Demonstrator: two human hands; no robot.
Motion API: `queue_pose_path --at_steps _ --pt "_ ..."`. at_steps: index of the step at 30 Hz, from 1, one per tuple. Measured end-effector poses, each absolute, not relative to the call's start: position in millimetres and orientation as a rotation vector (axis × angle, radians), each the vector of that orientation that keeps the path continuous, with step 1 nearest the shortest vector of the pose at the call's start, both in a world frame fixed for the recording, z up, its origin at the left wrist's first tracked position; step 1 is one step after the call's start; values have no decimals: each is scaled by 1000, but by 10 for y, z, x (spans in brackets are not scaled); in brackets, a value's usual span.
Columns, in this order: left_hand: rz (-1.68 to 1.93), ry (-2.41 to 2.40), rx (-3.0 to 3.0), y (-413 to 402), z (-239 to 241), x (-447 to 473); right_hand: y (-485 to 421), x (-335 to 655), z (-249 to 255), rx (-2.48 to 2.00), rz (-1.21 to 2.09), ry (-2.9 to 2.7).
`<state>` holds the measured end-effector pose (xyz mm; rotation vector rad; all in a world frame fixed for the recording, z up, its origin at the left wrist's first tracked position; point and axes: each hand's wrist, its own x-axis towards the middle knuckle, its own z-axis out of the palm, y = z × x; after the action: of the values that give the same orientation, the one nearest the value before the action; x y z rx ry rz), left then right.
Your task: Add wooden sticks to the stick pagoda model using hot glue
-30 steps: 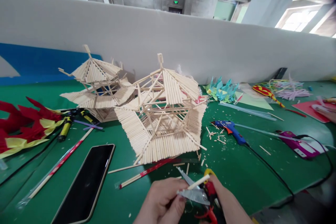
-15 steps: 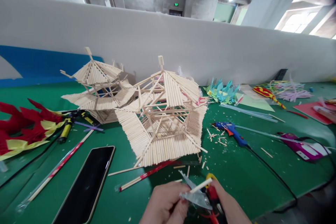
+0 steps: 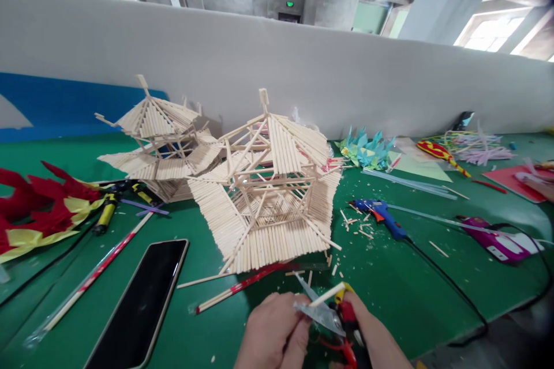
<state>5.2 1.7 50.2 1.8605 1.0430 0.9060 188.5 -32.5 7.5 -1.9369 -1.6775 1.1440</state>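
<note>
At the bottom edge my left hand (image 3: 272, 331) pinches a short wooden stick (image 3: 326, 295) whose free end points up and right. My right hand (image 3: 372, 337) grips red-and-yellow-handled scissors (image 3: 333, 317), and their grey blades close around the stick just beside my left fingers. Directly behind my hands stands a pagoda model (image 3: 268, 196) built of many thin wooden sticks, tilted on the green table (image 3: 389, 277). A second stick pagoda (image 3: 156, 138) stands behind it to the left.
A black phone (image 3: 141, 302) lies at front left beside wrapped chopsticks (image 3: 95, 277). A blue glue gun (image 3: 381, 216) with its black cord and a purple one (image 3: 493, 239) lie to the right. Red and yellow paper (image 3: 38, 207) lies left, teal paper shapes (image 3: 366, 150) at the back.
My hands with the scissors and stick have shifted slightly; the view wobbled a little. Nothing on the table has moved.
</note>
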Motion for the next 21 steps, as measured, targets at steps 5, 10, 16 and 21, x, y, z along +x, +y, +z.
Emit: queue_pose_path --at_steps 5,10,16,21 --pt "547 830 1305 166 701 -24 -371 1931 -72 -1869 1130 -1725" --pt "604 914 1329 139 667 7 -384 1897 -168 -1888 1121 -1633" --pt "823 1026 1416 92 557 45 -338 1856 76 -1776 1310 -1630" --pt "567 861 1113 194 605 -2 -337 1859 83 -1869 1268 -1660"
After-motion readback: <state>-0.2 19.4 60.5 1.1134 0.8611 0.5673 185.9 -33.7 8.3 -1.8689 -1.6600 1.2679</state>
